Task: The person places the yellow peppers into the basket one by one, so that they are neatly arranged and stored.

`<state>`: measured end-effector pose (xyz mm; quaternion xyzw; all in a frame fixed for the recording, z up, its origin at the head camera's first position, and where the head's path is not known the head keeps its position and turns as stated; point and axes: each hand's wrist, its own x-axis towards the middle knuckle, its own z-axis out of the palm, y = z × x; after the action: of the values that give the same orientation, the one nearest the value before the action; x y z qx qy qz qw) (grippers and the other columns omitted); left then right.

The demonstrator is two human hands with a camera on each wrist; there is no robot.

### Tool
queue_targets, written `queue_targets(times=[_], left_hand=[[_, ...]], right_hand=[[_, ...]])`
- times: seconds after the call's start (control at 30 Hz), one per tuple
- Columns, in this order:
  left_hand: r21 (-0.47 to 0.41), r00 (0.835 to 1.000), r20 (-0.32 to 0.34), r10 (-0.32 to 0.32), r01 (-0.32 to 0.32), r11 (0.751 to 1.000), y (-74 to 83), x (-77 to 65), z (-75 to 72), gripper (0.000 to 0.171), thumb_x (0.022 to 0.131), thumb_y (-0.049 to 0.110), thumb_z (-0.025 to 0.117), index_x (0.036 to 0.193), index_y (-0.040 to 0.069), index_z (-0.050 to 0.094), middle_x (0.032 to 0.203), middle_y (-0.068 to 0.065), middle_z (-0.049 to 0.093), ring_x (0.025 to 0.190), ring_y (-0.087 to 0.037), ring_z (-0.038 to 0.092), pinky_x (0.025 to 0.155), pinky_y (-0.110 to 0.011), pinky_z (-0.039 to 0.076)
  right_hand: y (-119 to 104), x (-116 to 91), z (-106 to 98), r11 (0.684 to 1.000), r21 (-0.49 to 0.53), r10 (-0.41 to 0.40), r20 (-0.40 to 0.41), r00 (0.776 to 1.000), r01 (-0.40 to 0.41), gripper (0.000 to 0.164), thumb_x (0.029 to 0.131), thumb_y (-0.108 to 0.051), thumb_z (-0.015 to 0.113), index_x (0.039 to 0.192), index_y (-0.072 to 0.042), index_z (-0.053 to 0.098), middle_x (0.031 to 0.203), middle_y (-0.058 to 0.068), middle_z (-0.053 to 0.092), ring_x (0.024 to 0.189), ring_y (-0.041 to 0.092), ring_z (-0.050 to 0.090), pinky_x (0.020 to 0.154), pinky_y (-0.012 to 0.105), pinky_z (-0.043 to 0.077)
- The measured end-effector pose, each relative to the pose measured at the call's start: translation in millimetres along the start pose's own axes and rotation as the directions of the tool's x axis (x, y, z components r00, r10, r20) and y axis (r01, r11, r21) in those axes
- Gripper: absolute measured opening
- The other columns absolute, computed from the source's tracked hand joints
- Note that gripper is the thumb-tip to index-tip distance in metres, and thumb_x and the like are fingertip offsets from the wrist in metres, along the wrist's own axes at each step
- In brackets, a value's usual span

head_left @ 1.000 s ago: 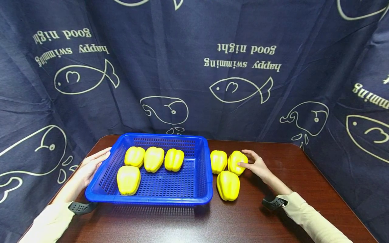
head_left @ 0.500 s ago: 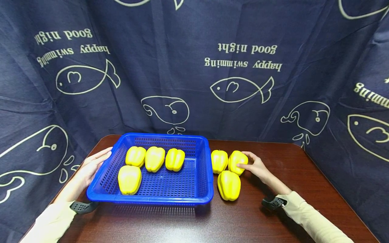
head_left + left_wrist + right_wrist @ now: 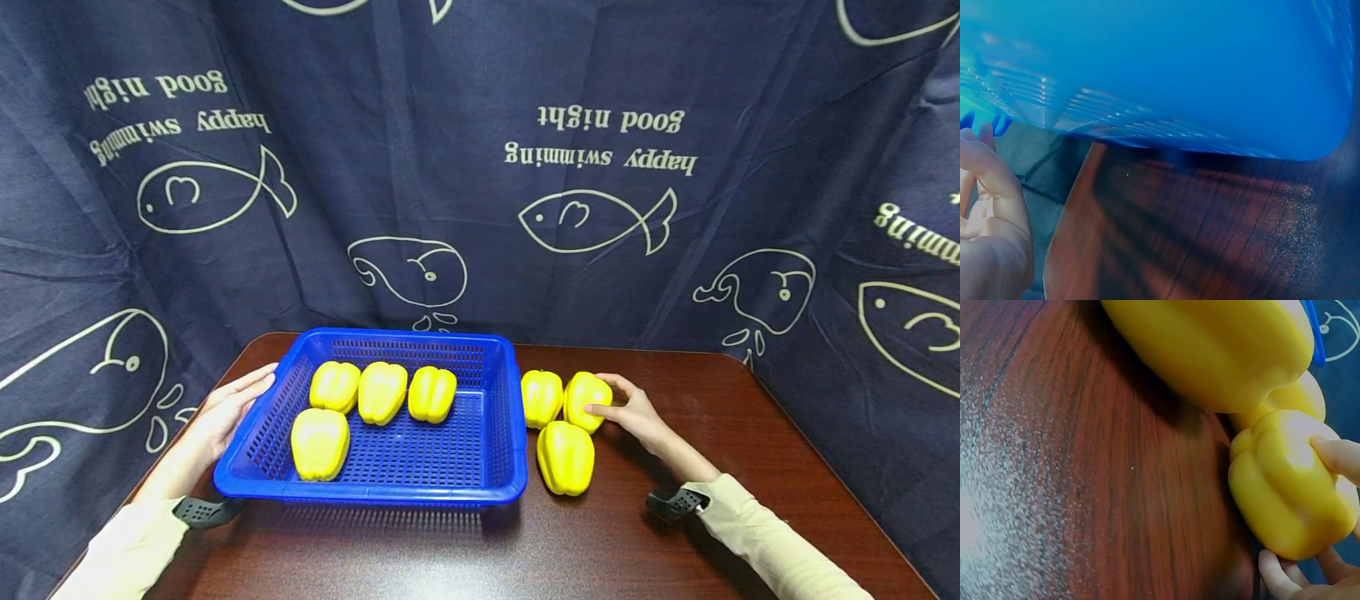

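Note:
In the head view, my left hand is at the left rim of a blue plastic basket, fingers fairly straight and fingertips right at the edge. The left wrist view has this hand beside the basket wall. My right hand holds the rightmost yellow bell pepper, thumb on its near side and fingers around its far side. Close up, the right wrist view shows the held pepper between thumb and fingers. Two more peppers, one behind and one in front, lie beside it.
Inside the basket are several yellow bell peppers, three in the back row and one front-left pepper. Everything stands on a dark brown wooden table. A navy curtain with fish drawings hangs close behind the table.
Over the last second the right hand's fingers have closed in slightly around the pepper. The left hand, the basket and the other peppers keep their places; the whole view has shifted very slightly.

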<state>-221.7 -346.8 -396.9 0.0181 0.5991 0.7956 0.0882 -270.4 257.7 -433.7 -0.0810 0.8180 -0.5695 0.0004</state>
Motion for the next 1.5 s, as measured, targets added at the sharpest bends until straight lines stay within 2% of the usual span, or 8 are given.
queue_targets(times=[0.23,0.43,0.57,0.8,0.9,1.13,1.33,1.5], left_hand=[[-0.017,1.0,0.02,0.01,-0.009,1.0,-0.5,0.4,1.2,0.03,0.103,0.016,0.042,0.109,0.035,0.065,0.103,0.013,0.072,0.092,-0.007,0.07,0.076,-0.023,0.058],[0.001,0.999,0.028,0.023,-0.023,1.0,-1.5,1.0,0.2,0.032,0.103,0.016,0.042,0.11,0.036,0.066,0.102,0.013,0.072,0.09,-0.007,0.07,0.075,-0.024,0.058],[0.0,1.0,0.02,0.017,-0.017,1.0,-0.9,1.6,-0.2,0.031,0.103,0.016,0.042,0.11,0.035,0.065,0.102,0.013,0.072,0.09,-0.008,0.07,0.075,-0.024,0.058],[-0.02,1.0,0.013,0.015,-0.015,1.0,1.1,0.0,1.5,0.03,0.103,0.015,0.043,0.108,0.034,0.066,0.101,0.012,0.072,0.09,-0.008,0.071,0.075,-0.024,0.058],[-0.019,1.0,0.026,0.013,-0.013,1.0,1.5,-0.6,1.9,0.031,0.103,0.015,0.043,0.108,0.035,0.066,0.101,0.012,0.072,0.09,-0.008,0.071,0.075,-0.025,0.058],[-0.02,1.0,0.022,0.014,-0.014,1.0,1.8,0.5,1.7,0.031,0.103,0.015,0.043,0.108,0.035,0.066,0.101,0.013,0.072,0.09,-0.007,0.07,0.075,-0.024,0.058],[-0.017,1.0,0.012,0.016,-0.016,1.0,1.8,1.7,1.0,0.03,0.102,0.015,0.044,0.108,0.035,0.066,0.102,0.013,0.072,0.091,-0.007,0.07,0.075,-0.023,0.058],[-0.039,0.999,0.036,0.013,-0.011,0.999,1.0,1.1,0.0,0.032,0.103,0.015,0.042,0.109,0.034,0.066,0.103,0.012,0.072,0.092,-0.007,0.07,0.076,-0.023,0.058]], right_hand=[[3.1,-1.3,-0.5,1.0,0.023,0.003,-0.022,1.0,-0.002,0.062,0.08,-0.005,0.075,0.135,0.001,0.046,0.123,0.023,0.055,0.083,0.004,0.062,0.072,0.018,0.053],[3.7,-1.1,-2.4,0.998,0.061,0.036,-0.05,0.998,-0.033,0.064,0.079,-0.004,0.075,0.135,0.003,0.045,0.113,0.008,0.056,0.079,0.002,0.063,0.071,0.019,0.054],[-1.5,-2.9,-5.4,0.997,0.05,0.06,-0.062,0.996,-0.057,0.064,0.079,-0.006,0.075,0.135,0.001,0.044,0.113,0.003,0.054,0.076,0.0,0.062,0.069,0.022,0.055],[-12.9,-4.5,-10.3,0.998,-0.001,0.055,-0.051,0.997,-0.055,0.065,0.079,-0.009,0.076,0.135,0.0,0.045,0.121,0.015,0.052,0.081,0.003,0.059,0.07,0.029,0.056],[-18.4,-5.3,-12.7,0.998,-0.039,0.041,-0.044,0.998,-0.043,0.064,0.079,-0.012,0.077,0.134,-0.001,0.047,0.124,0.019,0.051,0.082,0.003,0.058,0.072,0.028,0.056],[-32.7,-6.6,-17.4,0.997,-0.078,0.009,-0.052,0.999,-0.013,0.063,0.078,-0.011,0.078,0.133,-0.001,0.049,0.121,0.018,0.054,0.084,0.005,0.059,0.071,0.019,0.053],[-49.1,-10.2,-19.5,0.995,-0.101,0.0,-0.041,0.999,-0.005,0.063,0.078,-0.012,0.078,0.133,-0.001,0.049,0.125,0.022,0.054,0.087,0.008,0.06,0.073,0.02,0.052],[-60.6,-12.5,-19.6,0.993,-0.117,-0.019,-0.039,0.999,0.015,0.061,0.079,-0.013,0.077,0.132,-0.002,0.05,0.125,0.022,0.055,0.088,0.008,0.06,0.074,0.022,0.054]])
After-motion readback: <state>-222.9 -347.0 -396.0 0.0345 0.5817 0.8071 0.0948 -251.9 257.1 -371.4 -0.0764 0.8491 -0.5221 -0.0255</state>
